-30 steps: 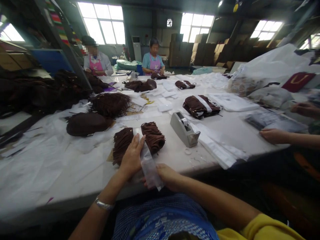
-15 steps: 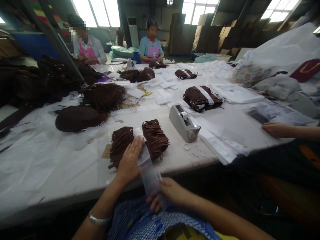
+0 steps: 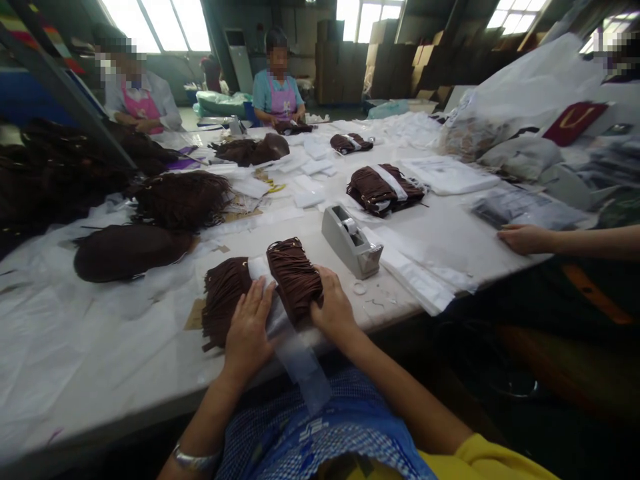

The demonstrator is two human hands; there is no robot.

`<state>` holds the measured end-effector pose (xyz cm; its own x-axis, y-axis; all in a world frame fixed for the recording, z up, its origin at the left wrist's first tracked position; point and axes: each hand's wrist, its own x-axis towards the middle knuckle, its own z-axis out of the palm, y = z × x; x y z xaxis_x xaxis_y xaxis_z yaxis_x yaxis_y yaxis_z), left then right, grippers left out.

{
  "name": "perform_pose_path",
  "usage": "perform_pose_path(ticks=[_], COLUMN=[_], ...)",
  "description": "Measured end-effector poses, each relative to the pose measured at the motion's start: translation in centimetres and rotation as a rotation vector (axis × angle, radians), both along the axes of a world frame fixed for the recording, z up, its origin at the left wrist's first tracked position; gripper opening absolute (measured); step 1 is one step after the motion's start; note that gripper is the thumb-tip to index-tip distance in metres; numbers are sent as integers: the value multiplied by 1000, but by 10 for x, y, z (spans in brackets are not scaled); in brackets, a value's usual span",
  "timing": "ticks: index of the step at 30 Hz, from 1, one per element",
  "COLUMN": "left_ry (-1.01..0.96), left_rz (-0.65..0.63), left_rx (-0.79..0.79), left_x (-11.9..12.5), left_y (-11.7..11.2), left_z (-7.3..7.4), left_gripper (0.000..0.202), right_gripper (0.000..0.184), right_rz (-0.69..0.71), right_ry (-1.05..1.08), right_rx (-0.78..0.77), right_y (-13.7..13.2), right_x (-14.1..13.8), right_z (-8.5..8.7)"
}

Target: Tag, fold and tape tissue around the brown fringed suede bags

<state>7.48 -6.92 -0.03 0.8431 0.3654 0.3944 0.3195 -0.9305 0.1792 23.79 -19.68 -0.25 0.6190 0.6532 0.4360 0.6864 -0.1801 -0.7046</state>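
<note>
Nearest, one fringed bundle (image 3: 293,277), one pale strip (image 3: 304,368): left grip (image 3: 247,335) flat across both, right grip (image 3: 333,305) pinching bundle.

A yellow sleeve (image 3: 480,457) stops short of the right forearm; the apron (image 3: 250,427) is blue-and-white check with a brighter blue panel (image 3: 360,420) bearing white markings (image 3: 313,430); a silver-coloured band (image 3: 195,460) circles the left wrist.

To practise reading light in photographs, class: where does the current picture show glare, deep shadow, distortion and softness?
Head view: the left window glares white; head view: below the table, at right, near-black shadow; head view: that window slants, suggesting wide-angle distortion; head view: the translucent strip looks hazy and soft-edged.
</note>
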Motion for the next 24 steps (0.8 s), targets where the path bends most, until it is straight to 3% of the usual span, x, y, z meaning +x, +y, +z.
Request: perform_pose_path(ticks=[4, 9, 17, 24], left_ry=[10, 31, 26, 13], left_rz=[17, 49, 102, 82], left_rx=[39, 42, -34, -43], left_x=[1, 3, 2, 1], left_y=[-2, -4, -7, -6], left_z=[-2, -3, -4, -3], left_gripper=[81, 81, 84, 83], right_gripper=[84, 78, 76, 75], right_rz=[-6, -40, 9, 53], right_ry=[-7, 36, 20, 23], right_rx=[-38, 59, 185, 142], right_y=[16, 22, 9, 0], right_x=[-8, 4, 5, 4], right_z=[0, -4, -4, -5])
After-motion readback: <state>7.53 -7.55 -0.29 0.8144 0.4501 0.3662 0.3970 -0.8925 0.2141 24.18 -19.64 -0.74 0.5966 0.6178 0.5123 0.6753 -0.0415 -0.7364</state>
